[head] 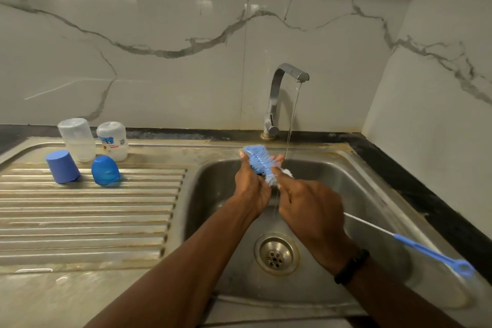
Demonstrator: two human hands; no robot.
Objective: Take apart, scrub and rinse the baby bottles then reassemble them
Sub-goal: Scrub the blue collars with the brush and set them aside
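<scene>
Left fingers (243,157) curl round a small dark part, mostly hidden, with the blue brush (259,161) head against it. Right hand (308,210) grips the brush wire below the head. The brush's long axis runs from the sink's (372,194) near right edge up-left to the left hand (250,184), just beside the tap (282,93) stream. Both forearms converge over the drain (277,253). Bottles (77,140) and caps (62,166) stand inverted at the drainboard's (87,210) far left.

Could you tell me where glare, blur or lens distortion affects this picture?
In the head view, glare streaks the wall tiles and the drainboard ridges; the wide-angle lens bows the sink edges; the bottle brush head and both hands, left hand and right hand, look slightly motion-blurred.
</scene>
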